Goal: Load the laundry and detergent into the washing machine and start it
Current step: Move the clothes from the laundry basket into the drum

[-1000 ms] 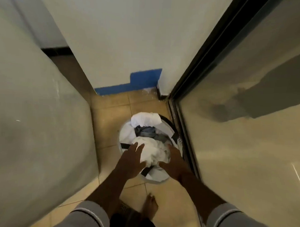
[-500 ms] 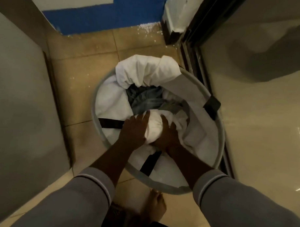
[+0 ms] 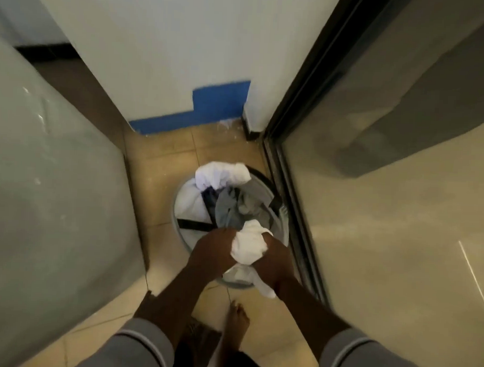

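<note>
White cloth (image 3: 248, 245), soft and crumpled into a ball, is held over the near side of the basket (image 3: 176, 214). It is clasped from both sides by the left hand (image 3: 211, 249) and the right hand (image 3: 275, 257), each grip curled round it, and a loose tail is seen hanging below the right wrist. The basket is round and pale-rimmed, lined in white fabric that is crossed by a black strap (image 3: 192, 224). Inside it, grey and dark blue clothes (image 3: 229, 207) are heaped in a jumble, and a second white garment (image 3: 222, 175) is draped over the far rim. The basket is set on a floor (image 3: 164, 167) of glossy beige tiles, just beside the dark frame of a glass door (image 3: 385, 215) on the right. A bare foot (image 3: 237, 317) is seen near its front edge.
</note>
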